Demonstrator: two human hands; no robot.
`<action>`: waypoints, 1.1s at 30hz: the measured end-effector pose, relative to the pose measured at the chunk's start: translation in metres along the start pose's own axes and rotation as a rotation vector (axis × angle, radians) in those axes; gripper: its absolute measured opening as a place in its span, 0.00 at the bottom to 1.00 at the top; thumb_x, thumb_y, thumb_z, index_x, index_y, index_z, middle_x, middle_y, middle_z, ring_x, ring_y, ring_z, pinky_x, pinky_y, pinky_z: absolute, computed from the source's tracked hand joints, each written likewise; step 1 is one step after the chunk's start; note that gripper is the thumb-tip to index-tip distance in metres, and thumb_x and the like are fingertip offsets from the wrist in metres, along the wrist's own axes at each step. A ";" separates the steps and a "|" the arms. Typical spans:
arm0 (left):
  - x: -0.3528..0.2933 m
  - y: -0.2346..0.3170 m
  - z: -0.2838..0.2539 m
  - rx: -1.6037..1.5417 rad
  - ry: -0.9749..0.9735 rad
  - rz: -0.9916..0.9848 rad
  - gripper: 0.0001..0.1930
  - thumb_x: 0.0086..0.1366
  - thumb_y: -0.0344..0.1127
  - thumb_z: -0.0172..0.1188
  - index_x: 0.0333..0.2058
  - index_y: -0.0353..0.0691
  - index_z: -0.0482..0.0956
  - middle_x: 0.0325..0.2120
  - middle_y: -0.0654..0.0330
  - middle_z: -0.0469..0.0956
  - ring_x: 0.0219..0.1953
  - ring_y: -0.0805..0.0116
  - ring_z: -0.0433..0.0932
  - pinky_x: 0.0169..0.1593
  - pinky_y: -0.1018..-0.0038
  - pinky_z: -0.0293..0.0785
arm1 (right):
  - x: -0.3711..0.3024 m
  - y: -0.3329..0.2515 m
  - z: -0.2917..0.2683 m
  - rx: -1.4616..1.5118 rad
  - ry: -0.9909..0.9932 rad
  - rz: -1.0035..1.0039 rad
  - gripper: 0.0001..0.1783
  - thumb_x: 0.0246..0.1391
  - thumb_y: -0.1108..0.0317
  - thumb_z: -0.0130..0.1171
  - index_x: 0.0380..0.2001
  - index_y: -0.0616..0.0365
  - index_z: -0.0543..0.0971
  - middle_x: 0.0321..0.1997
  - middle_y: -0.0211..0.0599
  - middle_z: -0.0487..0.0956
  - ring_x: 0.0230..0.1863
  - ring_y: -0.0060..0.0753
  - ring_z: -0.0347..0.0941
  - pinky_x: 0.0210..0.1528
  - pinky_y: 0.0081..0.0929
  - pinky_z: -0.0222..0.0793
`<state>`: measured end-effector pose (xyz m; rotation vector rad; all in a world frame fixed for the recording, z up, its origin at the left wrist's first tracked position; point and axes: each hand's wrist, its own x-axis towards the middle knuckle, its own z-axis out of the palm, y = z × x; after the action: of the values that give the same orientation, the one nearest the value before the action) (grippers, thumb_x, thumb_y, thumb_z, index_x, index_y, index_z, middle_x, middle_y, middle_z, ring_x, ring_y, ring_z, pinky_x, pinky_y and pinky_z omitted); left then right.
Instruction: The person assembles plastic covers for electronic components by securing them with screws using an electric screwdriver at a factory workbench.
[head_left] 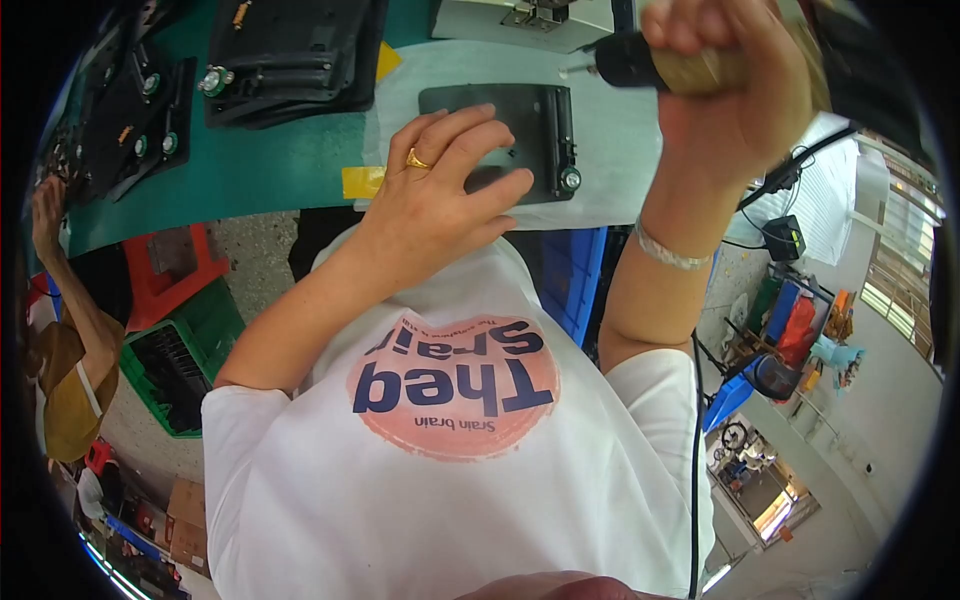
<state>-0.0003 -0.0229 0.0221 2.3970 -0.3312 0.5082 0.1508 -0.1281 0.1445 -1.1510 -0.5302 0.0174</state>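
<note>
The green bench (270,165) spans the upper part of the frame, a pale sheet (610,150) covering its middle. At upper left lies a stack of black panels (290,60), with more panels (155,150) left of it; whether these are finished or waiting, I cannot tell. The black panel (543,110) being worked on lies flat on the sheet, at upper centre. The left hand (440,180) is palm-down over its left part, fingers loosely spread, gripping nothing. The right hand (755,95), at upper right, is closed around what looks like a driver (625,62), its tip clear of the panel. A round, greenish fitting (570,179) already sits at the panel's lower right corner, so assembly seems partly done; any fastening left looks like the outstanding part.

As for what is obscured, the stack is cut off by the top edge, and the left hand covers much of the panel's lower left. The driver's rear end is lost behind the right hand and blur. Small dark marks (512,152) near the fingertips could be holes or screws; they are too small to settle.
</note>
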 end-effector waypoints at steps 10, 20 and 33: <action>0.011 0.008 0.032 0.077 0.065 0.141 0.25 0.43 0.38 0.74 0.44 0.59 0.83 0.48 0.64 0.70 0.56 0.63 0.66 0.61 0.58 0.57 | -0.052 0.001 -0.068 0.078 -0.163 -0.060 0.24 0.55 0.79 0.54 0.54 0.64 0.61 0.22 0.36 0.70 0.21 0.32 0.66 0.24 0.37 0.72; 0.011 0.007 0.035 0.092 0.037 0.105 0.23 0.43 0.38 0.73 0.43 0.61 0.84 0.49 0.66 0.69 0.55 0.64 0.66 0.63 0.58 0.55 | -0.059 0.009 -0.073 0.061 -0.123 -0.040 0.23 0.55 0.80 0.54 0.53 0.62 0.60 0.22 0.36 0.70 0.21 0.31 0.67 0.24 0.36 0.73; 0.010 0.006 0.035 0.072 0.046 0.097 0.23 0.43 0.37 0.72 0.42 0.61 0.84 0.47 0.66 0.71 0.54 0.64 0.67 0.62 0.58 0.57 | -0.060 0.014 -0.071 0.063 -0.138 -0.036 0.26 0.55 0.79 0.56 0.55 0.61 0.60 0.22 0.36 0.71 0.20 0.30 0.67 0.23 0.34 0.72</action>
<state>0.0159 -0.0508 0.0048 2.4431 -0.4173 0.6285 0.1302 -0.2002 0.0877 -1.0832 -0.6680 0.0821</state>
